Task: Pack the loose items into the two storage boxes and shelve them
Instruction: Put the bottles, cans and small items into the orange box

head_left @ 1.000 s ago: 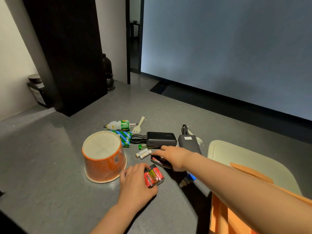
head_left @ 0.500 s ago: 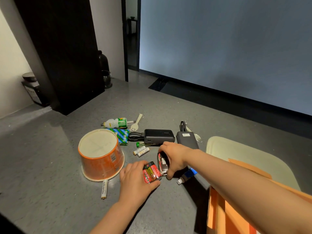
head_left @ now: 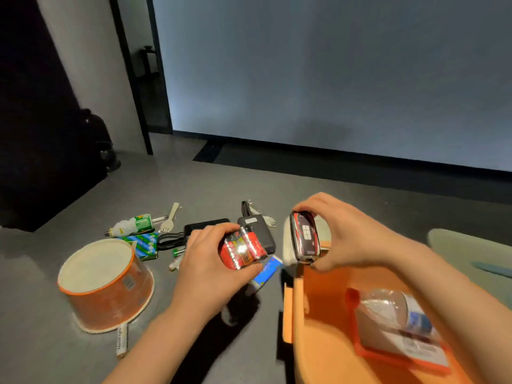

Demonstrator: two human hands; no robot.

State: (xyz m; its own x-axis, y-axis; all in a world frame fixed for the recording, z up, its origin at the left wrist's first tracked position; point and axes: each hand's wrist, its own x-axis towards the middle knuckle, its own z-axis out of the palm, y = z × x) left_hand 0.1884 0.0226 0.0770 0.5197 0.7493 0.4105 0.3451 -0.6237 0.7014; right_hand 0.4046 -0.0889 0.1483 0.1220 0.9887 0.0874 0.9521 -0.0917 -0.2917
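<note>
My left hand (head_left: 205,261) holds a pack of red batteries (head_left: 243,249) lifted above the floor. My right hand (head_left: 343,236) grips a red and chrome key fob (head_left: 304,237) over the near left corner of the open orange storage box (head_left: 321,342). Inside the box lie a clear bag and a flat packet (head_left: 399,325). An upturned orange round tub (head_left: 106,286) stands on the floor to the left. Loose items remain between them: a blue tube (head_left: 267,271), two black power banks (head_left: 257,228), a green packet (head_left: 144,243).
A small bottle (head_left: 133,224), a plastic fork (head_left: 169,218), a single battery (head_left: 122,340) and other batteries lie on the grey floor. A pale lid (head_left: 471,253) lies to the right. A dark cabinet (head_left: 41,134) stands at the back left.
Both hands have risen from the floor with their items. The right hand carried the key fob rightward over the orange box; the view swung right, bringing the box interior into view.
</note>
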